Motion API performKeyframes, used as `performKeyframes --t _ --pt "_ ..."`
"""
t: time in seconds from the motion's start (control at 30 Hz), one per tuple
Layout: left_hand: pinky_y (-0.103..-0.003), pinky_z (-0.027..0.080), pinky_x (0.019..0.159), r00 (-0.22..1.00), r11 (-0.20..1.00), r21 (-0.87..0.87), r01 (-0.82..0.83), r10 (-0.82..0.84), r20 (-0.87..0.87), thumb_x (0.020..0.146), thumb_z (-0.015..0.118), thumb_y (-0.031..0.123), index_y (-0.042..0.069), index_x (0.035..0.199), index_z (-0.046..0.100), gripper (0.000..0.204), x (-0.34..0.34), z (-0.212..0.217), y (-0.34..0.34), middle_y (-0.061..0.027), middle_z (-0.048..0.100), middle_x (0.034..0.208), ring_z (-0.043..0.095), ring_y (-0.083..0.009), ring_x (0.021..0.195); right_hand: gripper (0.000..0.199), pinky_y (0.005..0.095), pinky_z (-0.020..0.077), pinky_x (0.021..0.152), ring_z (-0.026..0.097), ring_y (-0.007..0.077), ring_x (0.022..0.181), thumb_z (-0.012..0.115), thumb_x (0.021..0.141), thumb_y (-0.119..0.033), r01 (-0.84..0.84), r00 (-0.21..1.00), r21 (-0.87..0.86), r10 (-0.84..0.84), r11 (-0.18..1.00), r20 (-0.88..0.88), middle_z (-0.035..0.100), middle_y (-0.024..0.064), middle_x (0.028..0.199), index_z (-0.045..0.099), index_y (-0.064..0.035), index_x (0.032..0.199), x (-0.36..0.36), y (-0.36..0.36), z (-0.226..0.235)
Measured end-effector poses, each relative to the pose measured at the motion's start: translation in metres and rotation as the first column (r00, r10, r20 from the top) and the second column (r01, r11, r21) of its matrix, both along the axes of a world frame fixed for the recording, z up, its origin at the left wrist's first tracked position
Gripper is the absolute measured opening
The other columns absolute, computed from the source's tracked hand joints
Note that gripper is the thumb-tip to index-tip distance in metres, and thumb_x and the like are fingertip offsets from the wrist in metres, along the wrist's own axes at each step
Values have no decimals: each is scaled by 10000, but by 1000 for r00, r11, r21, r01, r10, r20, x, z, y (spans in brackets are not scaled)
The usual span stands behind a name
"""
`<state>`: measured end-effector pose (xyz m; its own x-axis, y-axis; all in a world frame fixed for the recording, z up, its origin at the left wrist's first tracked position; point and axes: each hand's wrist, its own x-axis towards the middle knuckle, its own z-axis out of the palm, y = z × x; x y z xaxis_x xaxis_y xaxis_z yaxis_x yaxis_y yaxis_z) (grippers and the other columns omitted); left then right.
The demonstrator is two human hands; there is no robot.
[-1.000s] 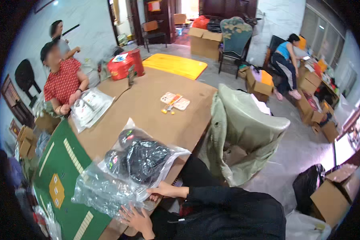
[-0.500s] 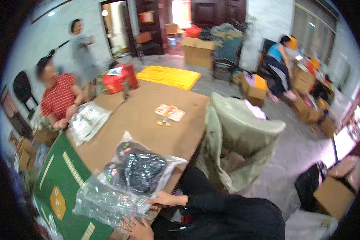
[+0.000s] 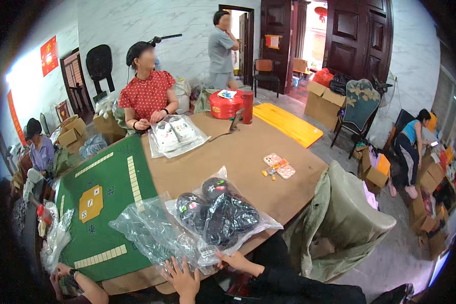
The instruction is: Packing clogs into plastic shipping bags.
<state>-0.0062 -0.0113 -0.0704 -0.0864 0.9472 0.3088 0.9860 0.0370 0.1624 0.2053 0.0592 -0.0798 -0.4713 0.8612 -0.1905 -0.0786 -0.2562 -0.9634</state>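
Observation:
On the brown table top (image 3: 289,192) lies a clear plastic bag (image 3: 271,223) with rounded black slippers (image 3: 223,210) in it, marked with stars and small coloured tags. My right hand (image 3: 236,262) pinches the near edge of that bag. To its left my left hand (image 3: 183,279) lies with fingers spread, touching the loose plastic film (image 3: 152,228) that spills onto the green mat. Farther back, a clear bag (image 3: 197,147) holds a white pair of slippers (image 3: 176,133), close to the hands of a person in red (image 3: 147,93).
A green game mat (image 3: 116,251) with tile and dice prints covers the table's left. A patterned phone case (image 3: 285,169) lies at right, and a red roll (image 3: 225,107) stands behind. A draped chair (image 3: 357,218) is close at my right. Another person's forearm (image 3: 88,289) enters lower left.
The view has swung left, so everything sits farther right, and another person's forearm has come in at lower left. My hands stay at the bag's near edge, left fingers spread.

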Motion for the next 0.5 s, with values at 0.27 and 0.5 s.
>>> performKeyframes --t 0.27,0.5 --pt "-682 152 1014 998 998 -20 52 -53 -44 883 447 527 141 1265 533 550 6 8 7 -183 416 1384 297 -486 1270 287 321 466 720 595 184 794 550 934 -245 -490 861 514 295 704 415 639 98 853 607 27 1008 -9 -8 32" --pt "-646 206 1014 982 996 -83 -33 17 -190 893 442 526 122 1288 496 568 12 8 3 -182 444 1347 351 -451 1246 413 415 323 1014 451 272 1194 546 923 -261 33 818 895 502 445 -280 532 141 1209 487 32 1208 59 -15 294"
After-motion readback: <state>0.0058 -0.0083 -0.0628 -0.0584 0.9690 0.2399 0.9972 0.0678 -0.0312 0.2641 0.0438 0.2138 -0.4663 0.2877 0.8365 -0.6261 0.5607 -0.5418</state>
